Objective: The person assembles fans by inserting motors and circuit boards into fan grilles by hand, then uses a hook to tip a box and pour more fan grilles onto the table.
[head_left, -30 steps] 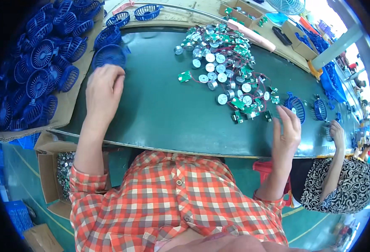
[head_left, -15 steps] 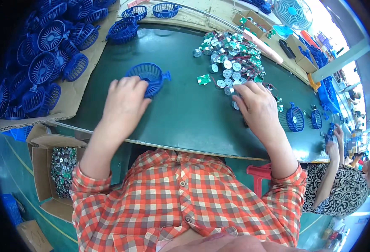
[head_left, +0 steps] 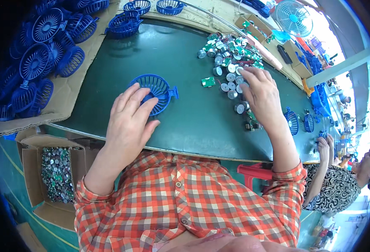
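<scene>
left grip (head_left: 128, 115) flat, open on blue fan grille (head_left: 153, 92) | right grip (head_left: 262, 94) spread over small motors (head_left: 229, 77), holding unclear | risk: motors roll off bench (head_left: 193, 122)

Fan guard (head_left: 154, 91) lies left of the motor pile (head_left: 231, 63) on the table (head_left: 185, 122).

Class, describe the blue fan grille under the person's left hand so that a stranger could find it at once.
Start at the dark green table. Near its front edge, left of the heap of small motors, lies one blue fan grille, a round ribbed basket with a short tab on its right side. Unlike the grilles piled on the cardboard, it lies alone, with the left hand resting on it.
</scene>
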`<state>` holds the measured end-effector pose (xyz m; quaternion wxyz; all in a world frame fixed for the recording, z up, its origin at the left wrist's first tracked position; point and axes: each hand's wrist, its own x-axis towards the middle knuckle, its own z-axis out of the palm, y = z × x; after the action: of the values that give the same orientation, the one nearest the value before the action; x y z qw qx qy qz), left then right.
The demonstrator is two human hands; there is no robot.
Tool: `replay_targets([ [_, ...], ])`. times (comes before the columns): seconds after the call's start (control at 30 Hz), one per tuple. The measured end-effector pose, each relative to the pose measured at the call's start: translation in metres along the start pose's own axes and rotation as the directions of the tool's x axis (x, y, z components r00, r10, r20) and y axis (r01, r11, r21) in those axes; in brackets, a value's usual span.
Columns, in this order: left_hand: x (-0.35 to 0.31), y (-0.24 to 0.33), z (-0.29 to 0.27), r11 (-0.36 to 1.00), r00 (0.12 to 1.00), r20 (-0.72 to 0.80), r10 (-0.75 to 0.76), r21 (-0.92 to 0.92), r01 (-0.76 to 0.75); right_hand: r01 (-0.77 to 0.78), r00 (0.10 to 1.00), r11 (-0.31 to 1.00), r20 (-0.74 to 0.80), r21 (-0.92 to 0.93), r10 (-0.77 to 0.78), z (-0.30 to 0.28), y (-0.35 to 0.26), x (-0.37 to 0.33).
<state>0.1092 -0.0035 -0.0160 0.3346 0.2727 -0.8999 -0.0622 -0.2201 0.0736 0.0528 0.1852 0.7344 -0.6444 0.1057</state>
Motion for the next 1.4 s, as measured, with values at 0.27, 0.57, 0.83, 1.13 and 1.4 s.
replay_targets([
  [0.27, 0.003, -0.010, 0.003, 0.993, 0.986, -0.139, -0.094, -0.088, 0.082, 0.080, 0.994, 0.986, 0.085, -0.143, -0.069, 0.015, 0.027, 0.019],
  [0.57, 0.003, -0.005, 0.002, 0.981, 0.982, -0.061, -0.176, -0.099, 0.169, -0.070, 0.978, 0.820, -0.125, 0.568, 0.170, -0.019, 0.014, 0.043],
  [0.83, 0.002, -0.010, -0.002, 0.978, 0.985, -0.046, -0.164, -0.141, 0.156, -0.165, 0.985, 0.853, 0.046, 0.495, 0.164, -0.007, 0.005, 0.012],
  [1.13, 0.002, -0.018, -0.002, 0.995, 0.995, 0.030, -0.097, -0.016, 0.097, -0.123, 0.966, 0.841, -0.129, 0.527, 0.222, -0.058, 0.004, 0.009],
  [1.4, 0.004, -0.017, 0.001, 0.996, 0.995, 0.053, -0.083, -0.018, 0.084, 0.025, 0.998, 0.944, 0.043, 0.330, -0.042, 0.018, 0.028, 0.003],
])
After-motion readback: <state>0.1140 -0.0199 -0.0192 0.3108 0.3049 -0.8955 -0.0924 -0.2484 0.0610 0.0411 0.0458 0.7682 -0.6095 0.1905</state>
